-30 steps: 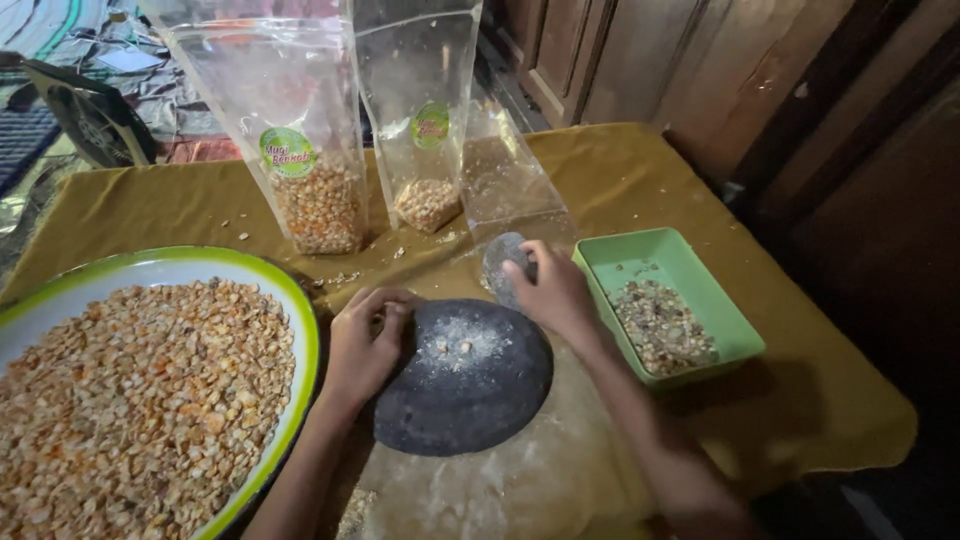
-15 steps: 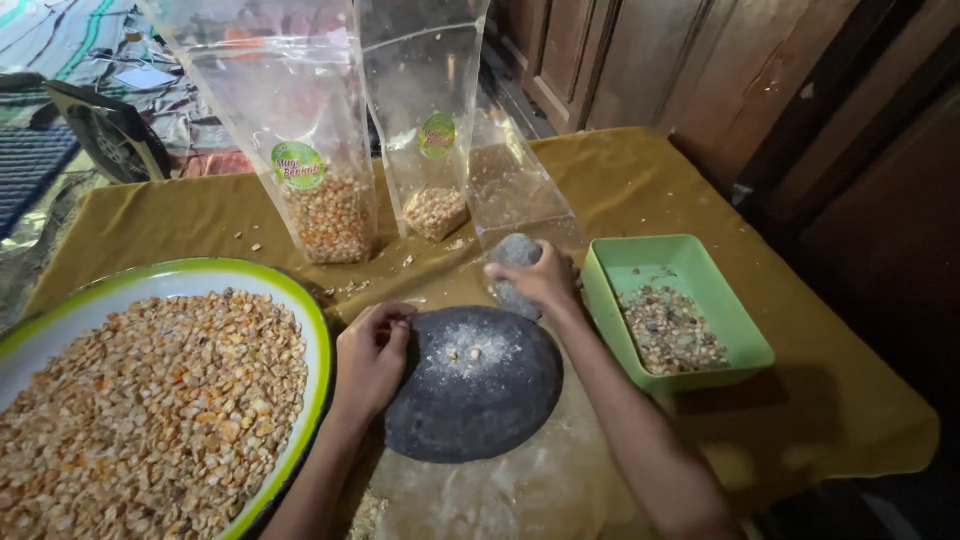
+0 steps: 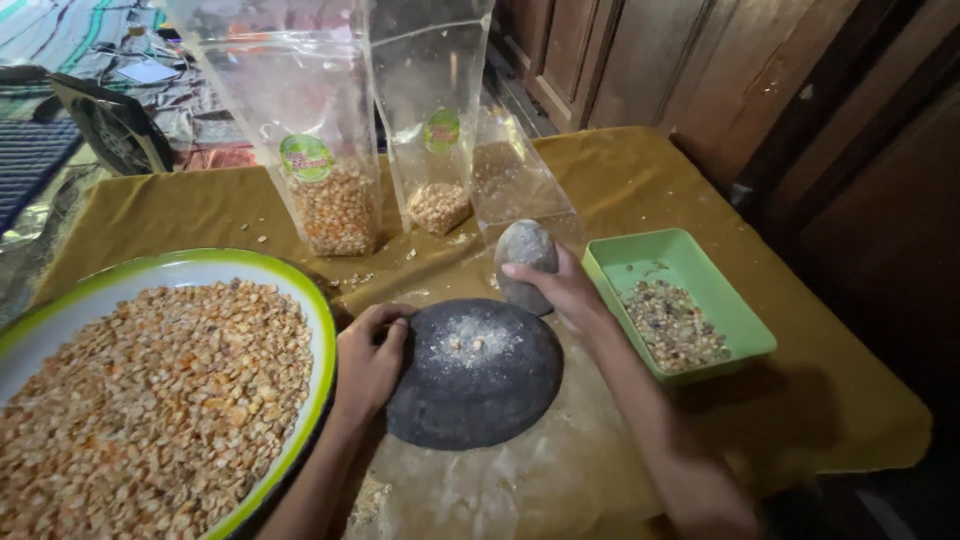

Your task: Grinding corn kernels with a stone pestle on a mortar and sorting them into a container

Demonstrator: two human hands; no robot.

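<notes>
A round dark grinding stone (image 3: 480, 385) lies on the cloth before me, with white powder and a few kernels at its middle. My left hand (image 3: 368, 360) rests curled against its left rim. My right hand (image 3: 562, 290) grips a grey oval hand stone (image 3: 526, 258), held upright just beyond the slab's far right edge. A big green-rimmed bowl (image 3: 318, 310) full of cracked yellow corn sits at my left.
Two clear standing pouches (image 3: 320, 150) (image 3: 432, 120) with some corn at the bottom stand at the back. A green rectangular tray (image 3: 640, 262) of mixed grain is at the right. A plastic sheet (image 3: 470, 495) lies under the slab, on a mustard cloth (image 3: 840, 400). Wooden doors stand behind.
My right hand has lifted the hand stone a little higher and upright. The left hand stays on the slab's rim. The camera has moved closer.
</notes>
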